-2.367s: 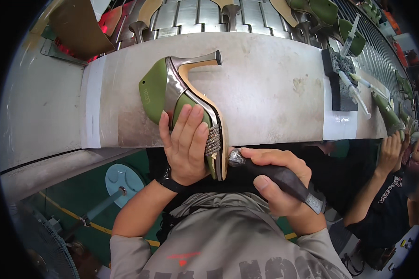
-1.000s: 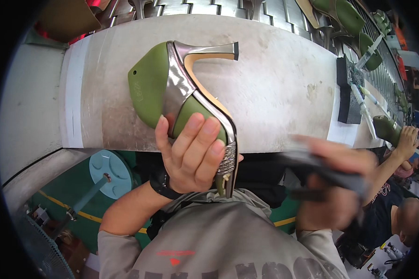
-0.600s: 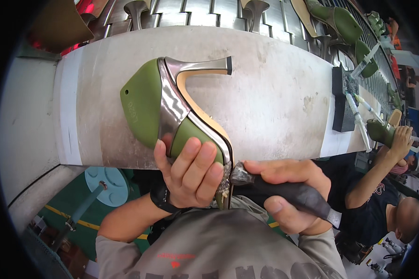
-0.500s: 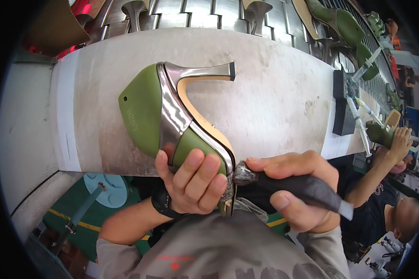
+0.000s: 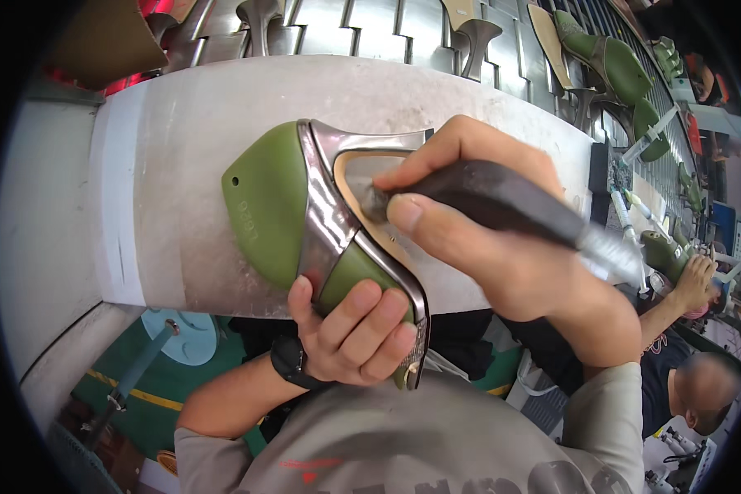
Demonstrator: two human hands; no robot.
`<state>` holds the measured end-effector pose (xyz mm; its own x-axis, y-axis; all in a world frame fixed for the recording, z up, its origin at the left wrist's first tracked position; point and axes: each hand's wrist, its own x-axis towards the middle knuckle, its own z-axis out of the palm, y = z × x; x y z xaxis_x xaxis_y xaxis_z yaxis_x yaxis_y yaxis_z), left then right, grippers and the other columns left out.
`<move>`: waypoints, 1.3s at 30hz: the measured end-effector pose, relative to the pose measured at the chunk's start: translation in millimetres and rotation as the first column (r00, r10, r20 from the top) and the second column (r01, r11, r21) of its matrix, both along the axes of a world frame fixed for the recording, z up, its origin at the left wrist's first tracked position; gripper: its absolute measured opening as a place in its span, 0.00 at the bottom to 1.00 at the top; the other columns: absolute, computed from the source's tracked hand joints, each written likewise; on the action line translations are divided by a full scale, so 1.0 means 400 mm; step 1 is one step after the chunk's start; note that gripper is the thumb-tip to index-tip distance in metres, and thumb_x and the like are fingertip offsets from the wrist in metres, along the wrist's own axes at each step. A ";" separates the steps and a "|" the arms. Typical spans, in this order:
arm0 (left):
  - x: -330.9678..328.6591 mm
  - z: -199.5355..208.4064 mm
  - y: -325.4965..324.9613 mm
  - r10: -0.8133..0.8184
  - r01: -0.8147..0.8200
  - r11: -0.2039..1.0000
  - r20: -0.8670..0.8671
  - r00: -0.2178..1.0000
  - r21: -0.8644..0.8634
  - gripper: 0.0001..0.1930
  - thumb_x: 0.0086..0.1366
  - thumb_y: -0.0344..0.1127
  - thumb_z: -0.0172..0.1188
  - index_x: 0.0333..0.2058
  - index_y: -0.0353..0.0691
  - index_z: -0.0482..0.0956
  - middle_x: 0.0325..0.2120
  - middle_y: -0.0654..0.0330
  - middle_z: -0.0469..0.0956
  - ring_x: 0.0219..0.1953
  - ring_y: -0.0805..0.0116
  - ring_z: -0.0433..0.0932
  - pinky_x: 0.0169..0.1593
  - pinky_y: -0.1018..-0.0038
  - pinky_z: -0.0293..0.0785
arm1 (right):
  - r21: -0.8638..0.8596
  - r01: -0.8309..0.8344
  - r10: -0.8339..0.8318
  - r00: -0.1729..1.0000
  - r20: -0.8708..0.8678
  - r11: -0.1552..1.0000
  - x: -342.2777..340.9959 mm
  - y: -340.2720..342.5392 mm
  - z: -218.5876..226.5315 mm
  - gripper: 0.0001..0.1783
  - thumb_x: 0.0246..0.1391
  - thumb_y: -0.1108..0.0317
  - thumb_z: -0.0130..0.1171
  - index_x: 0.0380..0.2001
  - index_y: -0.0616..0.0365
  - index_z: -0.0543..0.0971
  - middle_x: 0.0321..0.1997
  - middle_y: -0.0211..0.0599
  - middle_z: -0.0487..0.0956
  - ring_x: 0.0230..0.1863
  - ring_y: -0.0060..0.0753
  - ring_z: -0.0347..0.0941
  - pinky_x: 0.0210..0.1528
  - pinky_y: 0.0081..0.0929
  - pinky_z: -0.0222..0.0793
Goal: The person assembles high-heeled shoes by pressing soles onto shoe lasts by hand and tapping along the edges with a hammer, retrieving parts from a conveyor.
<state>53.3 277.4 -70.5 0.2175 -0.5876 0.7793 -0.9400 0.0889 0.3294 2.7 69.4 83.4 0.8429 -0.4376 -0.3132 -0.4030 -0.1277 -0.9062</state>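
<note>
A high-heeled shoe (image 5: pixel 328 218) with a metallic bronze upper, a matching heel and a tan sole lies on its side, stretched over a green shoe last (image 5: pixel 263 193). My left hand (image 5: pixel 358 333) wraps round its toe end, fingers on the green and metallic side. In my right hand (image 5: pixel 502 222) is a dark-handled hand tool (image 5: pixel 494 193) with a pale, blurred far end. Its dark, rounded working end is at the tan sole under the arch, near the heel; whether it touches cannot be made out. My right hand partly hides the heel tip.
The shoe is over a pale worktable (image 5: pixel 189 272). Beyond runs a metal slat conveyor (image 5: pixel 379 29) carrying more heels and green lasts. A dark block (image 5: pixel 603 177) with syringes stands at the right edge. Farther right, a co-worker's hand (image 5: pixel 696 280) holds another green last. A blue round stool (image 5: pixel 191 337) is below left.
My right hand has brought the tool up from beside the toe to the arch of the sole. The shoe has shifted slightly right and down, still in my left hand. The conveyor's heels have moved right.
</note>
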 end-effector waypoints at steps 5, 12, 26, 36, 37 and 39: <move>0.061 0.067 0.051 -0.179 0.180 0.941 -0.030 0.983 0.286 0.23 0.76 0.41 0.56 0.68 0.53 0.69 0.67 0.62 0.75 0.70 0.61 0.72 0.76 0.34 0.49 | -0.397 -0.074 0.170 0.962 0.214 0.915 -0.055 0.033 -0.056 0.15 0.66 0.67 0.63 0.49 0.68 0.82 0.44 0.45 0.88 0.44 0.31 0.84 0.50 0.30 0.79; 0.273 0.206 -0.013 -0.156 0.284 0.816 -0.282 0.947 0.503 0.72 0.35 0.58 0.84 0.76 0.35 0.54 0.77 0.36 0.52 0.77 0.33 0.55 0.75 0.34 0.46 | 0.390 0.332 -0.489 0.759 0.429 0.859 -0.131 -0.074 -0.003 0.27 0.80 0.50 0.41 0.34 0.61 0.74 0.38 0.54 0.85 0.41 0.52 0.86 0.53 0.53 0.84; 0.282 0.157 -0.029 -0.112 0.219 0.819 -0.227 0.967 0.530 0.70 0.41 0.70 0.76 0.77 0.36 0.53 0.76 0.36 0.54 0.77 0.34 0.57 0.75 0.32 0.45 | 0.458 0.000 -0.371 0.587 0.720 0.889 0.010 -0.042 -0.044 0.32 0.82 0.48 0.31 0.20 0.48 0.63 0.19 0.28 0.66 0.28 0.30 0.64 0.43 0.34 0.64; 0.298 0.146 -0.026 -0.173 0.272 0.793 -0.226 0.959 0.545 0.71 0.46 0.75 0.71 0.77 0.33 0.49 0.75 0.30 0.51 0.76 0.27 0.55 0.74 0.30 0.42 | 0.321 -0.241 -0.124 0.589 0.799 0.916 0.071 -0.055 -0.074 0.34 0.79 0.38 0.30 0.22 0.47 0.64 0.22 0.25 0.67 0.29 0.24 0.64 0.41 0.27 0.67; 0.296 0.151 -0.029 -0.166 0.269 0.794 -0.230 0.959 0.545 0.71 0.46 0.75 0.71 0.77 0.33 0.49 0.75 0.30 0.51 0.76 0.27 0.55 0.74 0.30 0.42 | 0.323 -0.246 -0.121 0.593 0.796 0.914 0.086 -0.069 -0.076 0.34 0.79 0.38 0.30 0.22 0.47 0.64 0.22 0.25 0.67 0.29 0.24 0.64 0.41 0.27 0.67; 0.289 0.162 -0.037 -0.144 0.286 0.796 -0.293 0.945 0.533 0.68 0.42 0.67 0.74 0.76 0.37 0.53 0.77 0.39 0.53 0.77 0.38 0.55 0.74 0.28 0.47 | 0.154 -0.480 0.157 0.546 0.823 0.864 0.127 -0.097 -0.061 0.36 0.77 0.34 0.27 0.23 0.47 0.65 0.23 0.23 0.67 0.29 0.24 0.65 0.38 0.27 0.69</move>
<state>169.0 262.7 -5.8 0.1595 -0.9571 0.2420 -0.8114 0.0126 0.5844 53.3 30.7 59.2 0.8851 -0.0959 0.4554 0.4638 0.2608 -0.8467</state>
